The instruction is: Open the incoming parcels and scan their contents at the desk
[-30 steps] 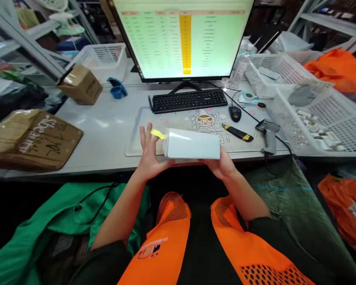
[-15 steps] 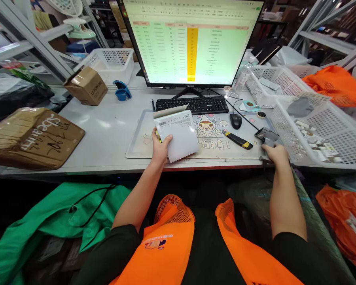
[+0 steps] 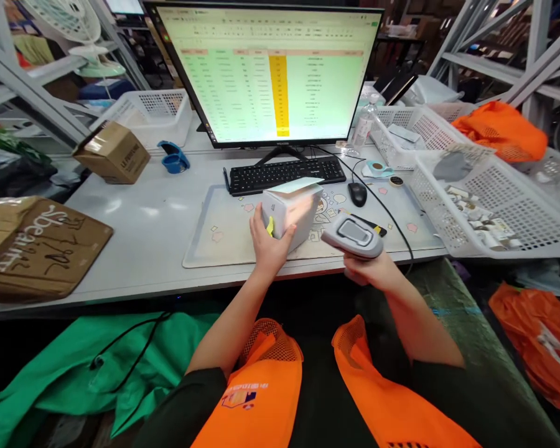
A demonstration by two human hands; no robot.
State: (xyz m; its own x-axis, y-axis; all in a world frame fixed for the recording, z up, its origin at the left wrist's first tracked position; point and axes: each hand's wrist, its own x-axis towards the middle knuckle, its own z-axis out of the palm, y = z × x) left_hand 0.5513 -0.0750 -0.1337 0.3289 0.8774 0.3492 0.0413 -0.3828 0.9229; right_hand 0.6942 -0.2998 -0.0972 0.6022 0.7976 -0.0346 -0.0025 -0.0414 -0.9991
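My left hand [image 3: 269,246] grips a small white box [image 3: 303,218] above the front of the desk mat [image 3: 219,230]. The box's top flap stands open, and a bit of yellow shows by my fingers. In my right hand [image 3: 371,269] is a grey barcode scanner [image 3: 353,235], held by its handle, its head pointing left at the box. A reddish glow lies on the face of the box. Partly hidden behind the scanner is a black and yellow utility knife [image 3: 376,228] on the mat.
A monitor [image 3: 280,144] with a spreadsheet stands behind the keyboard [image 3: 284,174]; a mouse [image 3: 357,194] lies to its right. White baskets [image 3: 532,230] line the right side. Cardboard boxes [image 3: 42,249] and a blue container [image 3: 173,158] are at left. The scanner's cable crosses the mat.
My right hand has lifted the scanner from the desk's right side and brought it left towards the box. My left hand has turned the box, so another face shows. The view has shifted slightly.
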